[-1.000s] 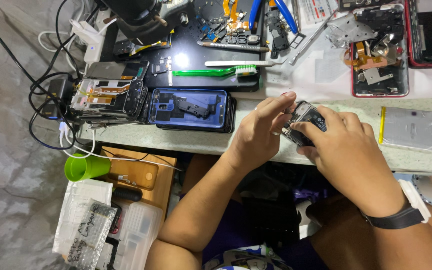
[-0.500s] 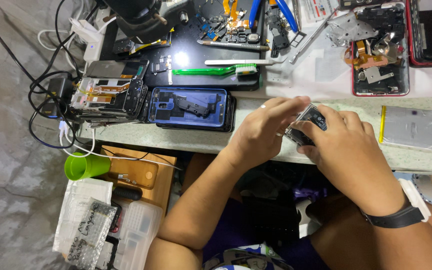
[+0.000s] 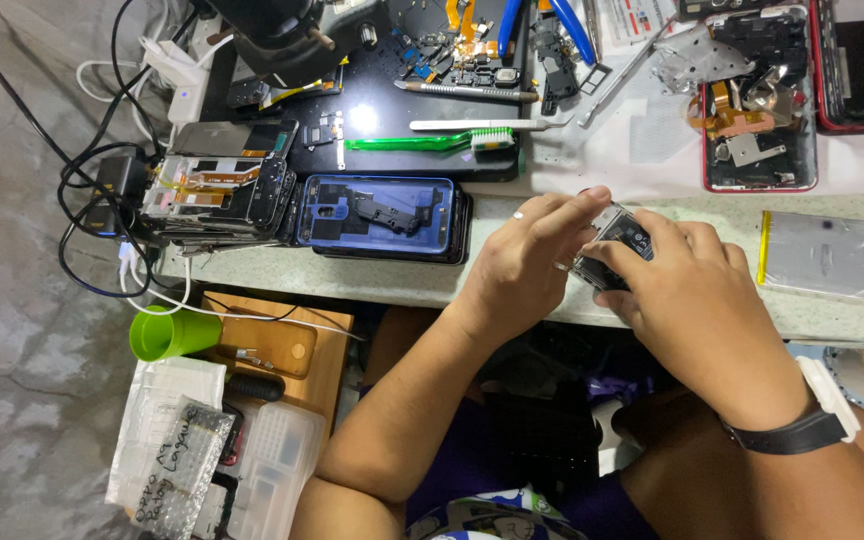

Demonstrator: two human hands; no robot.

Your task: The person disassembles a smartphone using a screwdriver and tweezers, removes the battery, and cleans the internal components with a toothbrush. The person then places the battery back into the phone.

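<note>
Both hands on one small phone part (image 3: 620,248) at the bench (image 3: 372,278) edge — left hand (image 3: 522,262) pinching it, right hand (image 3: 697,300) clamped around it — blue phone shell (image 3: 377,214) alongside holds a black piece.

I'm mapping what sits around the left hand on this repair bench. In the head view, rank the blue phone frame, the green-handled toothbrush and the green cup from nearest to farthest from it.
From the left hand:
1. Blue phone frame, just to its left in the picture, at the bench edge.
2. Green-handled toothbrush, farther up the picture on the black mat.
3. Green cup, far to the left, below the bench edge beside a wooden board.
</note>
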